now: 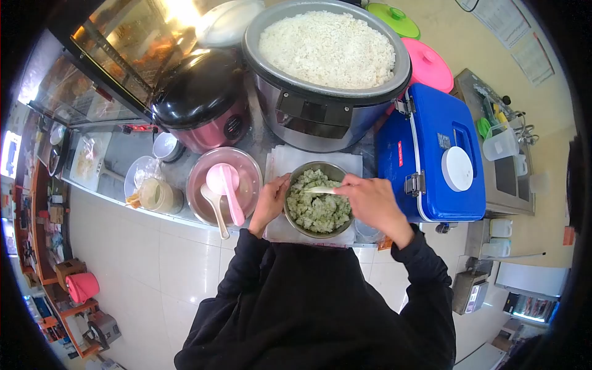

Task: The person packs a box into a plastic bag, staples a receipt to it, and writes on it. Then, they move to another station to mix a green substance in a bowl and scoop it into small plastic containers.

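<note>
A metal bowl [319, 235] holds rice mixed with green bits [317, 209] and stands on white paper [345, 161] at the counter's front edge. My left hand [269, 200] grips the bowl's left rim, thumb at the top. My right hand [372, 202] is closed round the handle of a white spoon [322, 190], whose head lies in the green-flecked rice. Left of the bowl, a pink basin [198, 179] contains a pink ladle [232, 197] and a pale spoon [214, 206]. Behind the paper is a large open cooker [308, 117] full of white rice [327, 49].
A dark-lidded rice cooker [203, 98] stands behind the basin, and a jar [161, 195] is at its left. The blue cooler box [431, 135], with a white lid [457, 168] on it, borders the right side. A glass food case [117, 49] is at the back left.
</note>
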A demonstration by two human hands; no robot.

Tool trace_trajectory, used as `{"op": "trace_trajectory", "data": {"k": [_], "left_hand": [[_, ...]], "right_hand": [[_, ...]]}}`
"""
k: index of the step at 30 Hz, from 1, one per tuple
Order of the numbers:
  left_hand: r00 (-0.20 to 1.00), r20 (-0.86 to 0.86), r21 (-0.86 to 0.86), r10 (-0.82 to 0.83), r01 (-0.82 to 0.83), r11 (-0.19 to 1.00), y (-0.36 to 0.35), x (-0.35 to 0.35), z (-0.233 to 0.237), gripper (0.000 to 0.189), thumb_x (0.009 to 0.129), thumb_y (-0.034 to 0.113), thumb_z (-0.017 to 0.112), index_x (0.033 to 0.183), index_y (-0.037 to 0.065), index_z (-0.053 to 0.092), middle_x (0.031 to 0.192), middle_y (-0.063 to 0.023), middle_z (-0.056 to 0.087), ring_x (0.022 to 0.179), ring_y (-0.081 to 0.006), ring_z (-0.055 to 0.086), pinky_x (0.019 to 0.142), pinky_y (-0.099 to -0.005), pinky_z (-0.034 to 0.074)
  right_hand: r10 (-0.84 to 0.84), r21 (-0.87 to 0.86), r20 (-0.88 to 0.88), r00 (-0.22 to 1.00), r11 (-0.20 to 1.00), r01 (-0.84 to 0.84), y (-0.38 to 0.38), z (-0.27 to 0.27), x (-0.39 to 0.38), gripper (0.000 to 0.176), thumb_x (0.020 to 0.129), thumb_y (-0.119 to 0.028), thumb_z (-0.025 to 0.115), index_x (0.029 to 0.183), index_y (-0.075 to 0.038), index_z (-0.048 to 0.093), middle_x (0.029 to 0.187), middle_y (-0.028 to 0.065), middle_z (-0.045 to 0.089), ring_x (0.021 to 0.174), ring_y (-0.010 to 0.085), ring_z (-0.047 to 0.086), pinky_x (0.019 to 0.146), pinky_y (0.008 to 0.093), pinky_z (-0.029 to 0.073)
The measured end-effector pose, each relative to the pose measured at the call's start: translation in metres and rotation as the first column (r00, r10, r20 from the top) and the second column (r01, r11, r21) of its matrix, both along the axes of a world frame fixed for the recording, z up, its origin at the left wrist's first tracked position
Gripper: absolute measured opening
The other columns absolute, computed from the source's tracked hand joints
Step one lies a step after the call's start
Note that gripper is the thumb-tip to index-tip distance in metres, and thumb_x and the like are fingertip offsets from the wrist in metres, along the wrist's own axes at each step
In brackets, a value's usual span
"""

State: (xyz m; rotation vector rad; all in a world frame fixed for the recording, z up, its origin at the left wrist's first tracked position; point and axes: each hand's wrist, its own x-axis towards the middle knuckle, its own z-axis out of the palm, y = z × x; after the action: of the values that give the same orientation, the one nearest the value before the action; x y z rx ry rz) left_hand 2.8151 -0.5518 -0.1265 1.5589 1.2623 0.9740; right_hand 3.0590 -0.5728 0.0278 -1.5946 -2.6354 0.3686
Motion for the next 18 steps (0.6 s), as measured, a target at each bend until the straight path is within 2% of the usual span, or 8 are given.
{"op": "trace_trajectory", "data": {"k": [2,5,9,10,13,14,17,18], "left_hand": [[0.998,-0.058,0.005,0.008,-0.008,1.000,0.000,0.001,0.006,0.029,0.099,0.015,0.052,0.118,-0.004,0.062,0.092,-0.0218,0.066,0.078,-0.0284,0.066,0.072,-0.0329,0.050],[0.999,-0.028,0.098,0.017,-0.014,0.995,0.004,0.000,0.002,0.029,0.099,0.016,0.051,0.118,-0.003,0.062,0.094,-0.0217,0.066,0.080,-0.0283,0.068,0.072,-0.0337,0.051],[0.999,0.034,-0.088,0.042,-0.039,0.995,-0.006,-0.001,0.008,0.029,0.100,0.013,0.048,0.121,-0.003,0.060,0.100,-0.0223,0.065,0.084,-0.0297,0.069,0.074,-0.0348,0.052],[0.998,0.042,-0.171,0.053,-0.045,0.984,-0.018,-0.003,0.025,0.029,0.100,0.013,0.047,0.121,-0.003,0.059,0.101,-0.0225,0.064,0.084,-0.0299,0.069,0.074,-0.0350,0.052],[0.991,0.129,-0.327,0.034,0.010,0.945,-0.028,-0.006,0.041,0.029,0.099,0.009,0.048,0.122,-0.003,0.058,0.099,-0.0227,0.062,0.083,-0.0324,0.068,0.073,-0.0373,0.051],[0.985,0.170,-0.358,0.022,0.041,0.933,-0.027,-0.007,0.042,0.029,0.098,0.008,0.048,0.123,-0.003,0.057,0.097,-0.0227,0.061,0.082,-0.0336,0.067,0.073,-0.0382,0.051],[0.997,-0.048,0.123,-0.068,0.074,0.990,0.005,-0.008,0.008,0.028,0.094,0.003,0.049,0.120,-0.003,0.059,0.091,-0.0237,0.058,0.079,-0.0382,0.064,0.071,-0.0423,0.048],[0.993,-0.081,0.148,-0.091,0.102,0.984,0.014,-0.010,0.006,0.028,0.093,0.001,0.049,0.119,-0.002,0.060,0.091,-0.0237,0.058,0.079,-0.0397,0.062,0.071,-0.0431,0.048]], "right_hand": [[0.041,-0.047,0.000,0.999,0.998,-0.041,-0.003,-0.026,-0.016,0.030,0.077,-0.003,0.058,0.096,-0.019,0.074,0.091,-0.0017,0.063,0.074,0.0260,0.066,0.063,0.0414,0.048],[0.062,0.058,0.085,0.994,0.996,-0.067,-0.004,-0.059,-0.009,0.015,0.081,-0.007,0.058,0.085,-0.017,0.069,0.090,0.0014,0.061,0.073,0.0268,0.067,0.061,0.0416,0.050],[-0.132,-0.131,0.029,0.991,0.982,0.135,0.006,0.013,0.001,0.034,0.075,-0.003,0.060,0.100,-0.022,0.074,0.096,-0.0002,0.064,0.085,0.0270,0.065,0.070,0.0425,0.045],[-0.186,-0.076,0.039,0.982,0.979,0.188,0.013,0.015,0.000,0.034,0.075,-0.004,0.059,0.098,-0.023,0.074,0.097,-0.0006,0.065,0.088,0.0260,0.064,0.072,0.0431,0.044],[-0.119,-0.052,0.028,0.993,0.991,0.120,0.056,-0.040,-0.003,0.035,0.074,-0.003,0.059,0.098,-0.022,0.074,0.096,-0.0013,0.065,0.091,0.0260,0.064,0.073,0.0446,0.044],[-0.022,-0.099,-0.035,0.999,0.995,0.019,0.063,-0.061,-0.010,0.034,0.073,-0.003,0.059,0.097,-0.022,0.074,0.095,-0.0012,0.065,0.091,0.0260,0.064,0.073,0.0445,0.044],[0.211,-0.183,-0.152,0.966,0.954,-0.237,0.076,-0.077,-0.028,0.032,0.071,-0.002,0.059,0.094,-0.020,0.073,0.094,-0.0006,0.065,0.093,0.0262,0.064,0.072,0.0434,0.045],[0.245,-0.205,-0.146,0.958,0.940,-0.272,0.071,-0.059,-0.030,0.032,0.071,-0.002,0.058,0.093,-0.020,0.073,0.093,-0.0002,0.065,0.093,0.0263,0.064,0.072,0.0426,0.046]]}}
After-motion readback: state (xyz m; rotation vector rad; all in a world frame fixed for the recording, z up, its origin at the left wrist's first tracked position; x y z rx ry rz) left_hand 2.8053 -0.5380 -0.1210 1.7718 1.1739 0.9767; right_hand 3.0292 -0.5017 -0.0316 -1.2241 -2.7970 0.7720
